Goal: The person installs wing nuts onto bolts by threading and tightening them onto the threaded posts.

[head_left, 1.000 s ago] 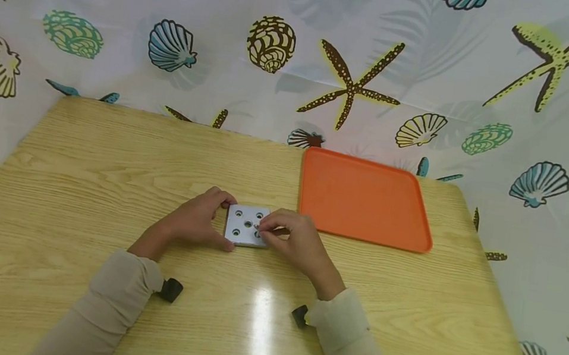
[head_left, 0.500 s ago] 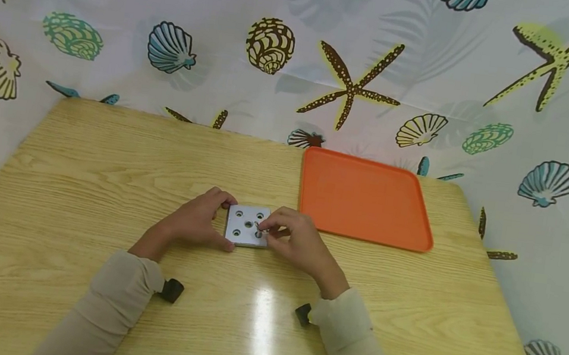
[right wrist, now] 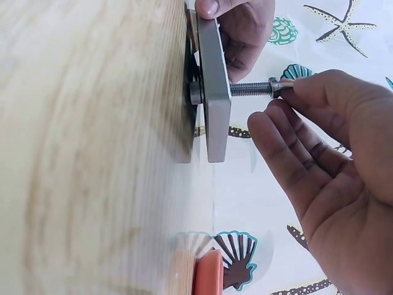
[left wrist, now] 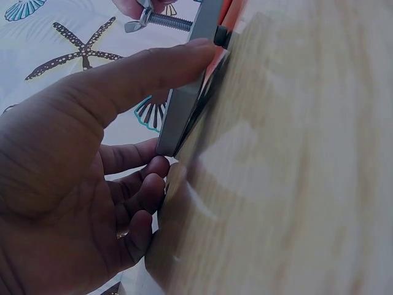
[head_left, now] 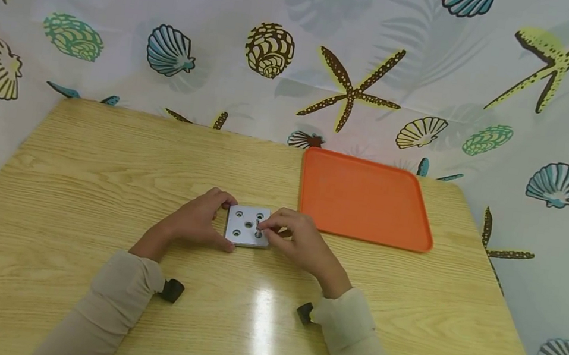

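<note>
A square silver metal plate (head_left: pixel 246 239) with several countersunk holes lies in the middle of the table. My left hand (head_left: pixel 195 220) grips its left side, thumb at the near edge and fingers at the far one. A wing screw (right wrist: pixel 252 90) stands upright at the near-right hole, its threaded shank rising from the plate. My right hand (head_left: pixel 300 242) pinches the winged head between thumb and index finger, while the other fingers curve loosely beside it in the right wrist view. Under the plate, in line with the screw, shows a short dark cylinder (right wrist: pixel 195 93).
An orange tray (head_left: pixel 368 200) lies behind and to the right of the plate on the wood-grain table (head_left: pixel 129 169). Behind the table hangs a white cloth (head_left: pixel 216 42) printed with shells and starfish.
The screw in my right fingers has tipped from a slant to upright over the near-right hole. My right hand has shifted slightly; my left hand and the plate hold nearly still.
</note>
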